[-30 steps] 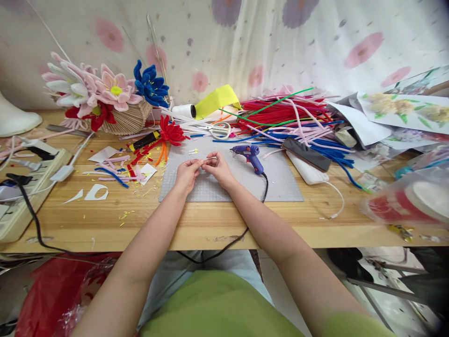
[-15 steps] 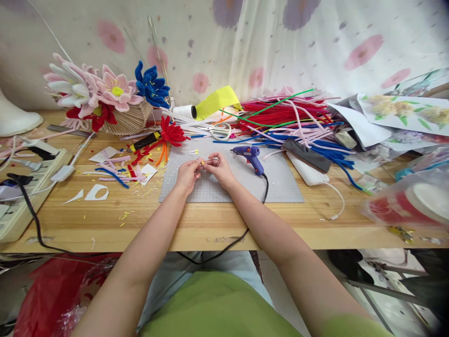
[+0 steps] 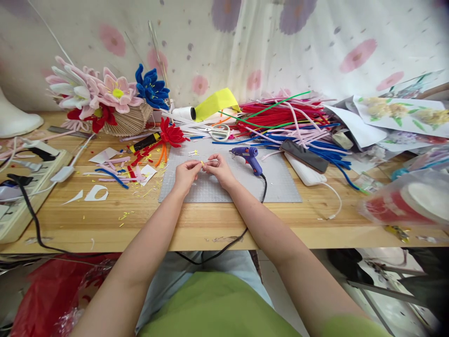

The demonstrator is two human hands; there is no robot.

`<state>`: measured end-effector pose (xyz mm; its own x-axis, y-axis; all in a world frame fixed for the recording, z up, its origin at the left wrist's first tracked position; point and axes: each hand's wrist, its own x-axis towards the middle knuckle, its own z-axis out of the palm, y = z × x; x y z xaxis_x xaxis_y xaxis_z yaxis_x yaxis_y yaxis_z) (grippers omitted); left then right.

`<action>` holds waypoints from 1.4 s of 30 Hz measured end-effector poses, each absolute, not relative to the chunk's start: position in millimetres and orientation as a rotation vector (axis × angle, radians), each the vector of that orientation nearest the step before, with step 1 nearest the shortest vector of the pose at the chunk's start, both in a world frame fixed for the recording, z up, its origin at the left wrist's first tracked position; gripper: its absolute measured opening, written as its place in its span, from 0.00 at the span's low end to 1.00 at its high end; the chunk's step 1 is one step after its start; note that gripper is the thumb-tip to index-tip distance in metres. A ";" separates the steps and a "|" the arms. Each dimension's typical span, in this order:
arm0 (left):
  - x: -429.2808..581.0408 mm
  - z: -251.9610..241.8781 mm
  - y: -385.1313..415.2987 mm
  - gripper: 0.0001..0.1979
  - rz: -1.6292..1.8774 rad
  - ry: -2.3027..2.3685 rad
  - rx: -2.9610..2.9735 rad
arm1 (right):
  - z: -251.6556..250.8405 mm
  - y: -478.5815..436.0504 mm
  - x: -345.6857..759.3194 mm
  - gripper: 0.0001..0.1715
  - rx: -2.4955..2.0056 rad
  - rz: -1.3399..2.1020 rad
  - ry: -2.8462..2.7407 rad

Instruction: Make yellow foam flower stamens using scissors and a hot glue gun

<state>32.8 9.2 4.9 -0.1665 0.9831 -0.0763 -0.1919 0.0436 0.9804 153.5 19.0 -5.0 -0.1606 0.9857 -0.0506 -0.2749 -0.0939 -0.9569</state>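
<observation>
Little has shifted since the earlier frame: both hands stay at frame centre over the grey mat [image 3: 245, 185]. Left hand [image 3: 184, 174] and right hand [image 3: 220, 169] pinch a small yellow-tipped piece [image 3: 204, 162]; steady, small finger movements seem wise.

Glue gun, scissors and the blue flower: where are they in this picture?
glue gun [image 3: 249, 155], head view, on its purple body.
scissors [image 3: 220, 132], head view, on the white handle loops.
blue flower [image 3: 151, 89], head view, on its petals.
</observation>
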 end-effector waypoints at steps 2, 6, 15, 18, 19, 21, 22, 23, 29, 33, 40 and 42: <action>32.5 3.7 10.3 0.08 1.377 1.233 0.917 | -4.4 19.0 154.4 0.30 -0.979 1.483 -1.094; 30.5 3.7 12.7 0.08 1.400 1.260 0.848 | 10.3 17.7 173.0 0.22 -1.057 1.338 -1.321; 30.9 0.9 15.3 0.09 1.356 1.287 0.811 | 76.2 -1.0 291.3 0.20 -1.717 1.319 -2.144; 32.3 1.4 15.1 0.10 1.322 1.296 0.828 | 70.0 2.3 312.1 0.22 -1.962 0.851 -2.016; 32.6 1.7 14.9 0.10 1.311 1.297 0.831 | 64.2 5.1 314.0 0.23 -1.972 0.742 -1.951; 32.5 2.2 14.8 0.11 1.291 1.308 0.829 | 49.1 12.1 311.2 0.27 -1.902 0.638 -1.872; 32.2 2.1 14.8 0.11 1.283 1.313 0.828 | 41.0 15.8 307.3 0.28 -1.840 0.632 -1.864; 31.9 1.8 14.9 0.11 1.277 1.316 0.830 | 33.0 19.2 302.4 0.28 -1.786 0.640 -1.856; 31.1 -1.4 16.3 0.12 1.281 1.328 0.864 | 9.0 24.8 275.6 0.24 -1.835 0.745 -1.482; 32.3 -1.8 15.0 0.11 1.301 1.347 0.899 | 14.4 12.9 260.5 0.25 -1.483 1.150 -1.491; 31.3 -1.3 14.3 0.10 1.314 1.403 0.981 | 16.0 3.9 237.6 0.25 -1.334 1.300 -1.633; 31.4 -1.3 14.6 0.10 1.307 1.403 0.988 | 14.9 3.7 236.5 0.24 -1.320 1.300 -1.649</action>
<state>31.4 14.6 -1.3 -0.2275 0.9675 -0.1108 -0.0416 0.1040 0.9937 236.5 3.7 14.9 -0.2823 0.9550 -0.0907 0.3114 0.0018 -0.9503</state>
